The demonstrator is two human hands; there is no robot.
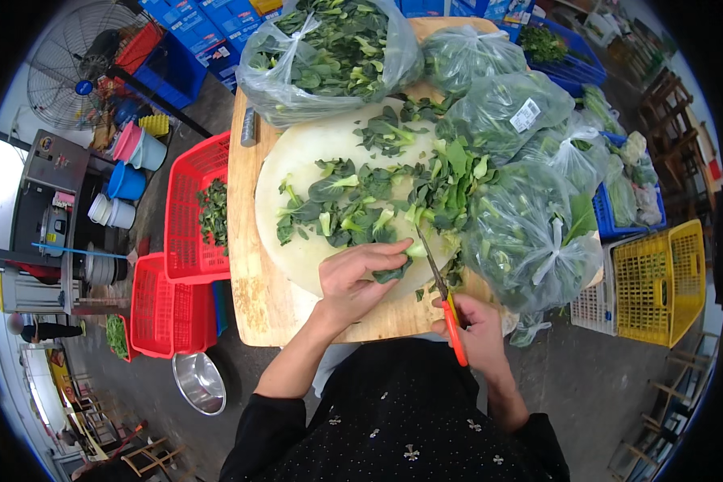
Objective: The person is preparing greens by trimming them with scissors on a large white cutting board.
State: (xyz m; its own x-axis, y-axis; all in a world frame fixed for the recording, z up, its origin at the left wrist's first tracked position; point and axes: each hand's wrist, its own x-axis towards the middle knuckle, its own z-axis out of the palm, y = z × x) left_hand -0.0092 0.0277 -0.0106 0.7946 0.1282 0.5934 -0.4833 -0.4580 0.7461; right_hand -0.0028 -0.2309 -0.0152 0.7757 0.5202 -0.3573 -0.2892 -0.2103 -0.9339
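My left hand (361, 274) holds a small leafy green (391, 272) with a pale stem over the near part of a round, pale cutting board (289, 259). My right hand (479, 331) grips scissors (452, 325) with orange-red handles. Their blades point away from me and lie beside the pale stem end; whether they touch it I cannot tell. Beyond my hands, loose leafy greens (337, 187) are spread over the board, with a denser heap (452, 181) at its right. A large open plastic bag of greens (337, 60) stands at the far edge.
Tied bags of greens (518, 235) crowd the wooden table's (247, 301) right side. A dark-handled tool (249, 128) lies at far left. Red baskets (178, 241) and a steel bowl (199, 385) stand left; a yellow crate (663, 283) stands right. A person (48, 331) is far left.
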